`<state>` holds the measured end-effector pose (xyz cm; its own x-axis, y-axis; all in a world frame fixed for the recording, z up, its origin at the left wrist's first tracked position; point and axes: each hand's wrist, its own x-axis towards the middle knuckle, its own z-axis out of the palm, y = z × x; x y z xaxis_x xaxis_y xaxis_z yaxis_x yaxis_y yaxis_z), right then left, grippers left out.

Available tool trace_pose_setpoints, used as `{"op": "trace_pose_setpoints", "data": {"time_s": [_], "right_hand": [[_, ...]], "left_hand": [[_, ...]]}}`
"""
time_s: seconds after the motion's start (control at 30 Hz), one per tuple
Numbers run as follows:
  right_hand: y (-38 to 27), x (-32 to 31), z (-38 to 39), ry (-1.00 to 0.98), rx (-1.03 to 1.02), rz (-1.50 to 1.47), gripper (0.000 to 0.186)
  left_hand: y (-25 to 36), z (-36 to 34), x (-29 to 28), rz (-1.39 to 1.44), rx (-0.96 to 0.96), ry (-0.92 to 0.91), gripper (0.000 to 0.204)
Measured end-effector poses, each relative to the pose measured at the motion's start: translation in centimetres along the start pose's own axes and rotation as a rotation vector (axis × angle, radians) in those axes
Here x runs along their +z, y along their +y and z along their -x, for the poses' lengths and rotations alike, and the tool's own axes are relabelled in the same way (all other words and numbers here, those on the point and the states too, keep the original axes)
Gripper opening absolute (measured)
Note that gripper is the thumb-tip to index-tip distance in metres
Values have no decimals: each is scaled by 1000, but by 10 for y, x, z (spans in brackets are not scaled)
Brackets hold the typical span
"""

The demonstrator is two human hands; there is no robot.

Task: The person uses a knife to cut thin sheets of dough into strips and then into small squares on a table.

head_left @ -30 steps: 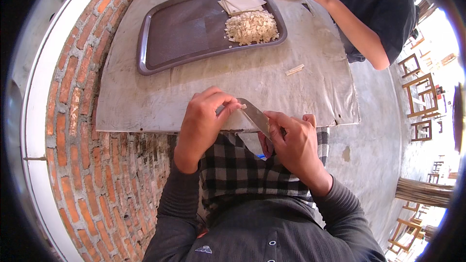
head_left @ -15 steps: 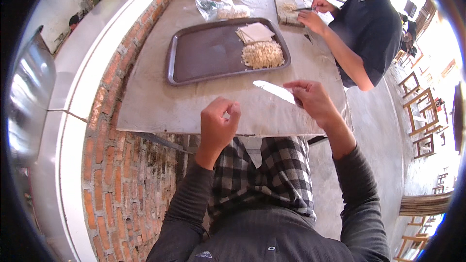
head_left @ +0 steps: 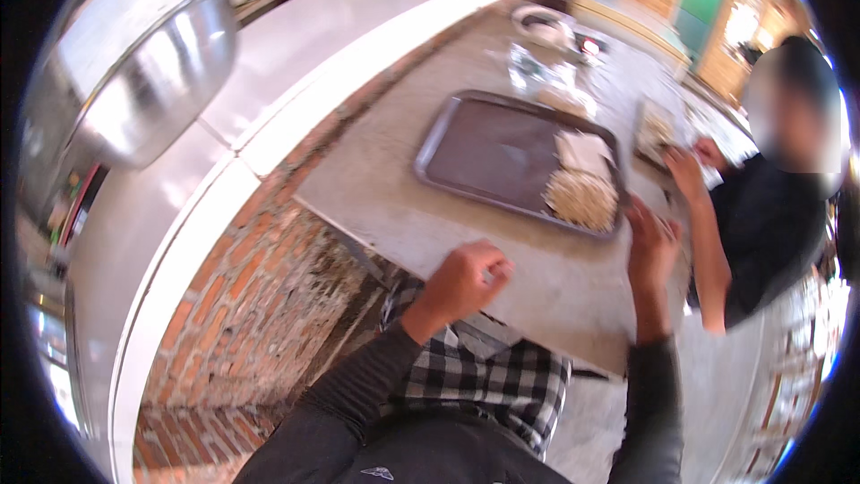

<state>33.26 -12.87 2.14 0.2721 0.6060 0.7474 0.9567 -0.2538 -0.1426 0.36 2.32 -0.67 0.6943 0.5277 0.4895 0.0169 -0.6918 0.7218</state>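
Note:
My left hand [head_left: 466, 281] is curled into a loose fist over the table's near edge, with nothing plainly seen in it. At the right corner of a dark brown tray [head_left: 479, 181], my right hand [head_left: 654, 246] is smeared by motion; its grip is unclear and no knife shows there. Beside that hand, inside the tray, lies a heap of chopped pale food pieces [head_left: 582, 201]. Flat pale slices [head_left: 584, 152] are stacked just behind the heap. The left part of the tray is bare.
A co-worker's hand [head_left: 685, 172] is over a cutting board [head_left: 656, 128] to the right. Behind the tray sit a clear plastic bag [head_left: 537, 70] and headphones [head_left: 544, 25]. A brick wall with a pale ledge [head_left: 309, 130] runs left, holding a large metal bowl [head_left: 166, 76].
My view has swung left and tilted, shifting the table rightward in the picture. My right hand has moved forward to the tray's right corner. The knife it held is out of sight.

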Motion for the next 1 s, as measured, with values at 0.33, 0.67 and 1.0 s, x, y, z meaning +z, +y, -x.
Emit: {"op": "trace_pose_setpoints", "data": {"time_s": [0.33,0.67,1.0], "right_hand": [[-22,8,19,-28,527,-515,32],[-68,-8,-49,-2,1096,-1306,24],[-162,-69,-155,-459,959,-1375,46]], "left_hand": [[14,4,-14,196,-277,-152,19],[9,3,-7,271,-428,-97,29],[175,-47,-121,396,-225,-126,22]]}}
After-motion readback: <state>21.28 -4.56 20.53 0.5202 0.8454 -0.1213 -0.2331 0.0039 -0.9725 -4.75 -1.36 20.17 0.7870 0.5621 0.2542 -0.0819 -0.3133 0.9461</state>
